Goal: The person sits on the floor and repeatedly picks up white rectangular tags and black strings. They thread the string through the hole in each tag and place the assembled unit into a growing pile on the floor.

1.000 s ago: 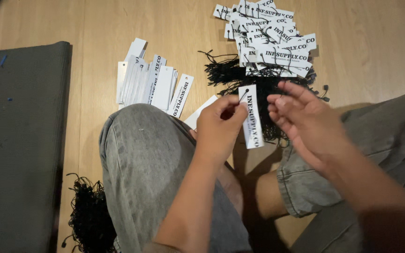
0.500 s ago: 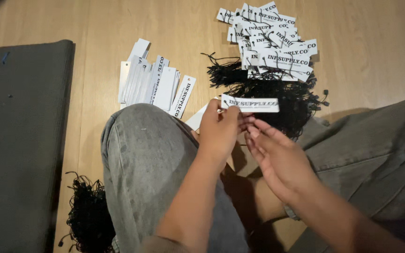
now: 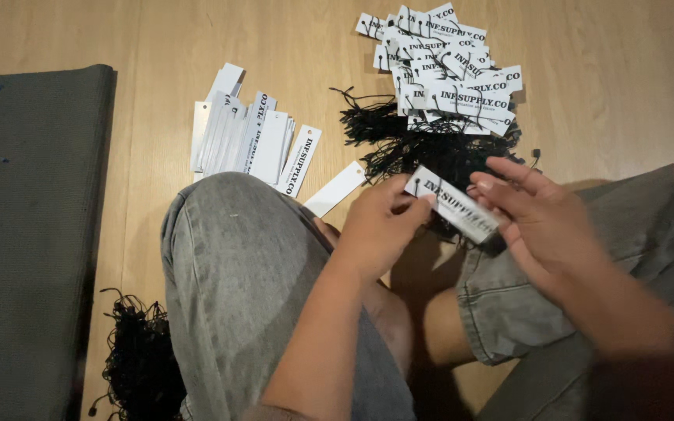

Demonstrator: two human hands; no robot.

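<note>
A white paper tag (image 3: 452,204) with black print is held between both my hands above my lap. My left hand (image 3: 377,226) pinches its left end. My right hand (image 3: 536,218) grips its right end with fingers spread over it. Just beyond the tag lies a tangle of black strings (image 3: 423,144) on the wooden floor. A heap of strung white tags (image 3: 446,66) rests at the far side. A fanned stack of plain white tags (image 3: 247,140) lies to the left of my knee.
A dark grey mat (image 3: 29,234) covers the floor at the left. Another clump of black strings (image 3: 138,366) sits by my left leg. My grey-jeaned knees (image 3: 243,273) fill the lower middle. One loose tag (image 3: 335,189) lies near my knee.
The tag has turned from upright to lying sideways, then tilted down to the right. My right hand has moved from beside it to gripping its right end.
</note>
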